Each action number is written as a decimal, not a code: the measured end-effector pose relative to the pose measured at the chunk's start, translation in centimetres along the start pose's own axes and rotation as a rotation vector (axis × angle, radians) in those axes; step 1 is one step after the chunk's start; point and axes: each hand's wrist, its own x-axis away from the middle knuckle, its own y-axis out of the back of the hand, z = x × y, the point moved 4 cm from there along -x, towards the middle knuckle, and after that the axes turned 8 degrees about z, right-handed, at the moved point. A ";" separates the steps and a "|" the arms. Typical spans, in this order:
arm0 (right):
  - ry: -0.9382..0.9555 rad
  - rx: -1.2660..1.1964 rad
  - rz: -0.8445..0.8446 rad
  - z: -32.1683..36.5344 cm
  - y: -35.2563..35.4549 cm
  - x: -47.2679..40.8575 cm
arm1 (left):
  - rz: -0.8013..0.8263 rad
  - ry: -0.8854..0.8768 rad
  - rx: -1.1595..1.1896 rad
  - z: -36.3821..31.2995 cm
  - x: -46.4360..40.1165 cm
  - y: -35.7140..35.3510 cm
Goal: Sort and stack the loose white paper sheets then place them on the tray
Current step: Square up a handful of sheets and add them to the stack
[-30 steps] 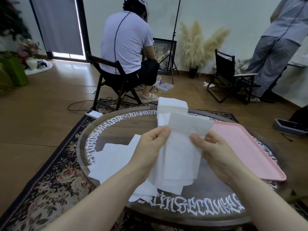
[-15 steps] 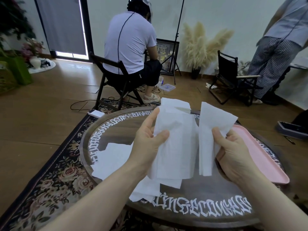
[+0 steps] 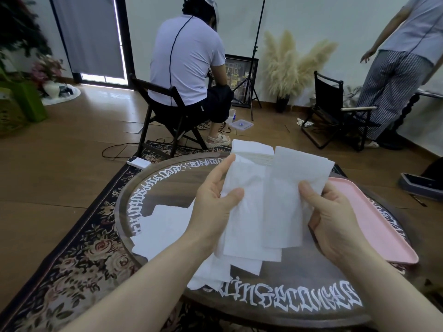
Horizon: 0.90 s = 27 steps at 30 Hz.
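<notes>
Left hand (image 3: 213,207) and right hand (image 3: 335,219) each pinch white sheets (image 3: 271,204) between thumb and fingers, above the table (image 3: 167,178), left of the pink tray (image 3: 374,219).

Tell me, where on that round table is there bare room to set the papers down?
The flat pink plastic tray on the right looks bare. Dark wood also shows between the left hand and the far rim's white lettering. The left side is crowded with loose white paper sheets, and a neat white paper stack fills the far edge.
</notes>
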 end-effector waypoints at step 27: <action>0.348 0.218 -0.050 1.7 -2.8 1.4 | 0.026 0.067 0.107 0.2 0.4 -0.7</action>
